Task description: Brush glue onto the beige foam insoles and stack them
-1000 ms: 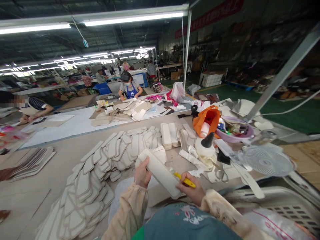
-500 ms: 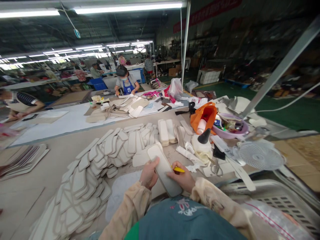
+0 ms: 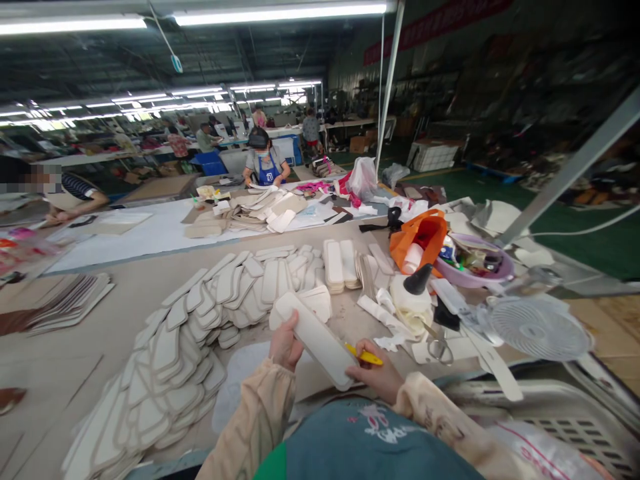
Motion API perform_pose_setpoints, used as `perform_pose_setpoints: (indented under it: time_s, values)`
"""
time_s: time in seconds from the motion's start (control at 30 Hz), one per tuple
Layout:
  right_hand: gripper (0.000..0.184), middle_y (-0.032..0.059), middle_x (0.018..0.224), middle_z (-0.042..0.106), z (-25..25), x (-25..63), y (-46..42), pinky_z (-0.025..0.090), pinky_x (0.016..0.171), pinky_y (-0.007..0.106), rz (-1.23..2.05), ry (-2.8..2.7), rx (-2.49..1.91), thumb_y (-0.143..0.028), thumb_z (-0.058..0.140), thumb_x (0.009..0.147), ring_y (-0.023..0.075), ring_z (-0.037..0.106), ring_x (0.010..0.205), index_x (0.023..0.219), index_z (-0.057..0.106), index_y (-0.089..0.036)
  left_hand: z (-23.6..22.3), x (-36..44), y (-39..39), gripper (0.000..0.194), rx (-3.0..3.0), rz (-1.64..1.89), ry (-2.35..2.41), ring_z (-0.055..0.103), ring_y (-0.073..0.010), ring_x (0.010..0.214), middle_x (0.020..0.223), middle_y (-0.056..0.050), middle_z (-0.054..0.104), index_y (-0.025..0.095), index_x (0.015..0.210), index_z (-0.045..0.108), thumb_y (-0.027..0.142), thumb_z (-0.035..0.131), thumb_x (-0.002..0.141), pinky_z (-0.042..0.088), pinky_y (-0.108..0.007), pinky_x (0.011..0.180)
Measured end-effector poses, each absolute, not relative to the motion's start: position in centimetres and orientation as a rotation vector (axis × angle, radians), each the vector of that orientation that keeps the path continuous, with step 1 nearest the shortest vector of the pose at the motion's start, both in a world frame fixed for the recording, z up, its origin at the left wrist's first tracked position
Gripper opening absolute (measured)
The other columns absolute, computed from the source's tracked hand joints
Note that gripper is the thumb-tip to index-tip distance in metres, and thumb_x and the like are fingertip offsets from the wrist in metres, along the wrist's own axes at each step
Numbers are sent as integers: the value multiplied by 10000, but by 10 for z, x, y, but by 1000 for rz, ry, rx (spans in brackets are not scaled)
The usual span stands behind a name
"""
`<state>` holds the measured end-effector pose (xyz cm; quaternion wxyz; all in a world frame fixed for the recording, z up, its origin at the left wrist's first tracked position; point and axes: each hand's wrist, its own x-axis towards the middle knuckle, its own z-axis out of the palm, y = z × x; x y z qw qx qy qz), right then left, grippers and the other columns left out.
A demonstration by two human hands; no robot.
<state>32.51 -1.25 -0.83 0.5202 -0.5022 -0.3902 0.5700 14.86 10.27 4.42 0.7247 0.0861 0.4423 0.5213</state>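
My left hand point(image 3: 284, 345) grips a long white padded piece point(image 3: 315, 337) near its upper left end, holding it slanted above the table edge. My right hand point(image 3: 376, 373) is closed on a yellow-handled tool point(image 3: 364, 355), whose tip rests against the lower right end of the same piece. Both arms wear cream sleeves. Just beyond the hands lie a few loose white pieces point(image 3: 316, 301). To the left, a long overlapping row of similar white pieces point(image 3: 200, 327) curves across the table.
A white glue bottle with a black cap point(image 3: 414, 293), scissors point(image 3: 440, 347), a small fan point(image 3: 537, 327), an orange bag point(image 3: 420, 237) and a purple bowl point(image 3: 475, 263) crowd the right. A grey crate point(image 3: 525, 407) stands at my right. Other people work at tables behind.
The white piece swung from slanted to nearly upright and back to slanted between my hands. The yellow tool stayed in my right hand at the piece's lower end.
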Motion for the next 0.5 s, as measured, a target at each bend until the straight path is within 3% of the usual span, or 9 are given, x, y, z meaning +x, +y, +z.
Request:
perform_pose_setpoints:
  time_s: [0.3,0.5]
  values:
    - [292,-71,610,444,-14,329,-16,344,519,250,1211,-1118,-1362,-247,725,637,138,438,569,696,439,-241,32,137,103,231,242,1272,886,687,-192,836,869,-90,724,111,978,652,102,679,749,557,-322,832]
    - [276,-74,592,430,-24,323,-12,358,519,250,1164,-1120,-1413,-299,691,642,139,438,552,682,423,-245,28,111,125,172,297,1397,788,670,-164,778,810,-74,719,89,831,680,234,706,742,546,-278,803]
